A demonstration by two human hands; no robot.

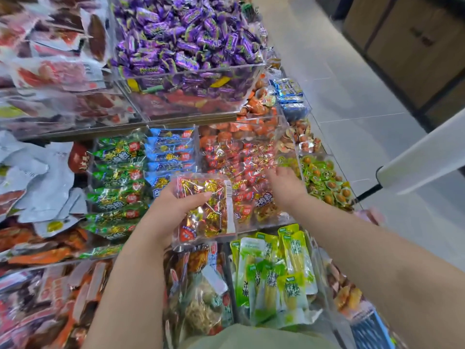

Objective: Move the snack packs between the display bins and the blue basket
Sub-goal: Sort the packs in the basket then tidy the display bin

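While aloft, snack pack (208,215) in left grip (172,210).

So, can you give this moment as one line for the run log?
left hand: holds red-gold pack | right hand: open, above red-pack bin | pack: not yet put down

My left hand (171,207) is raised, forearm bent, thumb and fingers curled around a snack pack (203,210). My right hand (285,186) reaches forward, palm down, arm nearly straight, fingers stretched out and blurred.
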